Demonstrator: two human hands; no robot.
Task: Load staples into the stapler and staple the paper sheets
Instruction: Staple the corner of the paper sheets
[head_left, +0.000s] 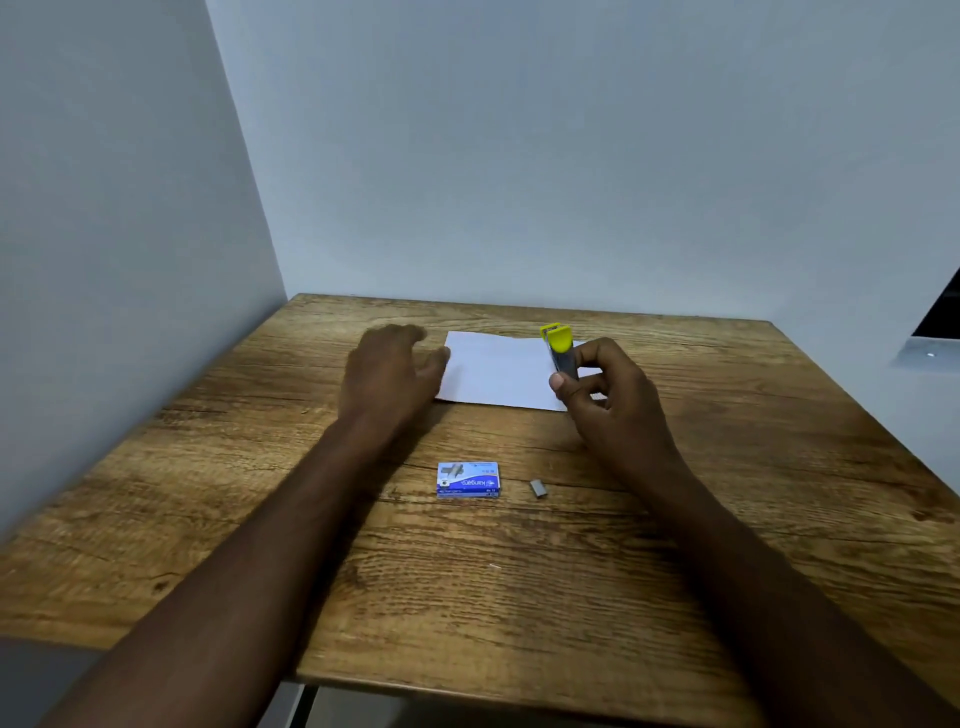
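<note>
Head view, looking forward and down over a wooden desk (675, 597) set into a corner of pale walls.

Farthest left of the objects, the left hand (387, 376) reaches forward, palm down, its fingers (434, 364) loosely spread and holding nothing. The fingertips sit at the left edge of the paper (498, 371); whether they press on it cannot be told.

The paper is a white sheet or small stack lying flat toward the back of the desk, its long side running left to right. Nearer the viewer, in the middle of the desk, lies a small blue staple box (468, 479), closed. Just to its right, apart from it, rests a short grey strip of staples (538, 489).

To the right, the right hand (610, 400) is closed around the stapler (560, 351), thumb against its grey body. The stapler stands nearly upright, its long axis pointing up and slightly away, its yellow end at the top. It is raised over the right part of the paper. Whether staples are already loaded cannot be seen.

Judging from this, the stapling step seems close. The relation that matters is that the stapler lies above the paper's right end while the left hand is at the opposite edge. The stapler would need tipping down so its mouth takes a paper edge, and the right hand is the nearer one for that.
</note>
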